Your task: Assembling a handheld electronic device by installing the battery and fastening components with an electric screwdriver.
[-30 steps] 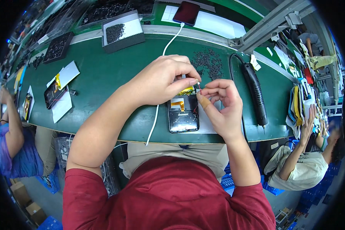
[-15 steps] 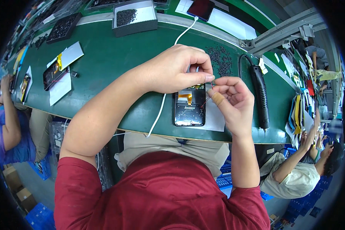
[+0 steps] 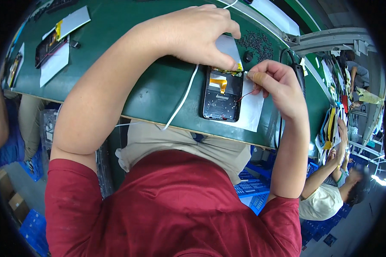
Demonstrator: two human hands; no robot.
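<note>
An opened black handheld device [image 3: 221,105] lies on a white sheet [image 3: 251,113] on the green bench. Inside it an orange flex cable [image 3: 220,84] shows, and a circuit board strip runs along its far edge. My left hand [image 3: 203,38] arches over that edge, fingers apart, its thumb tip at the board; I see nothing in its grasp. At the device's far right corner, my right hand [image 3: 276,83] is closed in a pinch. Thin red wires [image 3: 244,97] run from the housing into its fingers, and a tiny pale end shows at the fingertips.
Many tiny black parts [image 3: 259,45] lie scattered beyond the hands, beside a small black block [image 3: 248,56]. A white cable [image 3: 185,96] crosses the bench. Another opened device [image 3: 46,50] lies at the left. A black electric screwdriver [image 3: 299,76] is partly behind my right hand. People sit at both sides.
My left hand's pinch has opened, and its thumb has parted from my right fingers. My right hand still pinches. The view has shifted, putting the bench higher; the small black block now shows.
</note>
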